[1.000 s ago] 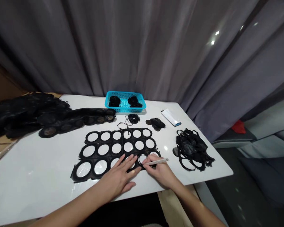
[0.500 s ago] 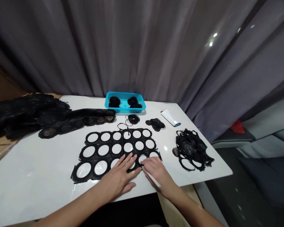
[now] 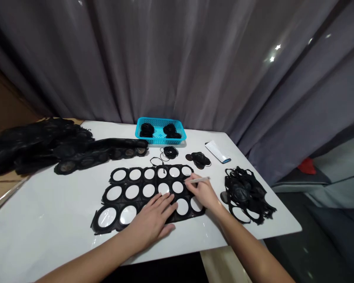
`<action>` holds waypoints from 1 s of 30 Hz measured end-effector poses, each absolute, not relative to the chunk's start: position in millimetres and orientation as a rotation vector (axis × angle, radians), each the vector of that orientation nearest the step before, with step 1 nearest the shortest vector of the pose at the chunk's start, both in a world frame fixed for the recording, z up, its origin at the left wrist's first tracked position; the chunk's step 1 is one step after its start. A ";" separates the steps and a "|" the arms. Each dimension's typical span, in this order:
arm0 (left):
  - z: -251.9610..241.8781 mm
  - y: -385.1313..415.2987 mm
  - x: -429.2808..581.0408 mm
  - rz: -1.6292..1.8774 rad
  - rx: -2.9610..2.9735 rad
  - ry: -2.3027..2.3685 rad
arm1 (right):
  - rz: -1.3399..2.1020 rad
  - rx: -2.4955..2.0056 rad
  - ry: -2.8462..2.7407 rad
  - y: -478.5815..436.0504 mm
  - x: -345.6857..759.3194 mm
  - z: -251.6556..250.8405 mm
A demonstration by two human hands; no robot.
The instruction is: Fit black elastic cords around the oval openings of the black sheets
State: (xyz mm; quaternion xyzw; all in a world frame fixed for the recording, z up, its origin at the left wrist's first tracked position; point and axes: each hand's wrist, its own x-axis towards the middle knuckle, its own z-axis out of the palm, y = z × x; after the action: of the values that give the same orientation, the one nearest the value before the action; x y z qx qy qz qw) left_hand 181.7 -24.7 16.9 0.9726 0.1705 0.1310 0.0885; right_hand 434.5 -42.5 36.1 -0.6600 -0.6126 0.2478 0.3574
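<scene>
A black sheet (image 3: 156, 181) with rows of round holes lies flat on the white table, the tabletop showing through the holes. My left hand (image 3: 156, 218) rests on its near middle part, fingers stretched out and palm down. At the sheet's right side, my right hand (image 3: 203, 192) pinches a slim, pale, pen-like tool (image 3: 200, 179). The tool slants up to the right, and its tip is at or near the sheet's right edge by the middle row; contact cannot be made out. A thin black loop (image 3: 157, 160) lies at the sheet's far edge.
A blue basket (image 3: 161, 141) holds black ring bundles. Near it lie black thin rings (image 3: 170, 152), dark discs (image 3: 200, 159) and a white tube (image 3: 217, 151). Black scraps (image 3: 247, 192) are heaped at right, and more black sheets (image 3: 47, 141) at left. The table (image 3: 61, 220) meets a grey curtain (image 3: 153, 59).
My right hand has moved up and right, from the near row of holes to the sheet's right edge, with the tool now in plain sight. My left hand stays on the sheet. The view shifts slightly.
</scene>
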 end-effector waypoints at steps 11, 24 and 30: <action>0.5 -21.8 185.2 0.392 2.902 0.493 | 0.839 -1.606 -1.691 -48.0 420.7 28.5; 3.4 -21.5 184.6 0.323 2.935 0.462 | 0.125 -1.667 -2.056 -34.1 435.4 25.1; 16.8 -19.1 182.7 0.316 2.829 0.423 | 0.060 -1.901 -1.582 19.6 495.5 41.9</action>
State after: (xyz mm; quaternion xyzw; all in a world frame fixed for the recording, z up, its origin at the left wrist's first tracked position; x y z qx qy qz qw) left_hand 182.7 -19.1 16.8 0.9745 0.1458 0.1087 0.1317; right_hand 495.5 19.6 41.9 -0.7260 -0.6042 0.0228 0.3276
